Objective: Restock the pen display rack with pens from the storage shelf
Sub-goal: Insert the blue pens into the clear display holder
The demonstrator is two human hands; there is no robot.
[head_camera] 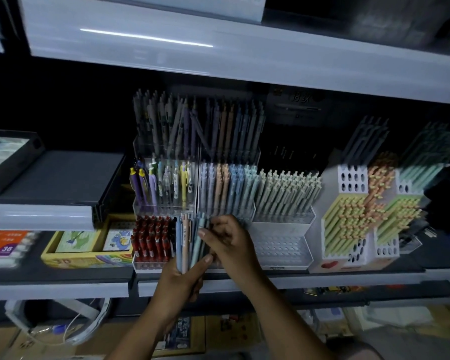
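Note:
A clear tiered pen display rack (244, 211) stands on the middle shelf, its rows filled with pastel pens. My left hand (182, 279) grips a bunch of pastel pens (186, 237), upright, in front of the rack's lowest tier. My right hand (229, 240) reaches into the top of that bunch, and its fingers pinch one of the pens there. Just left of the bunch, red pens (151, 237) fill the lower tier.
A white perforated holder (281, 242) with empty front rows stands to the right, then white boxes of green and orange pens (348, 224). A yellow crayon box (86, 250) sits left. A white shelf edge (218, 55) overhangs above. Cardboard boxes lie below.

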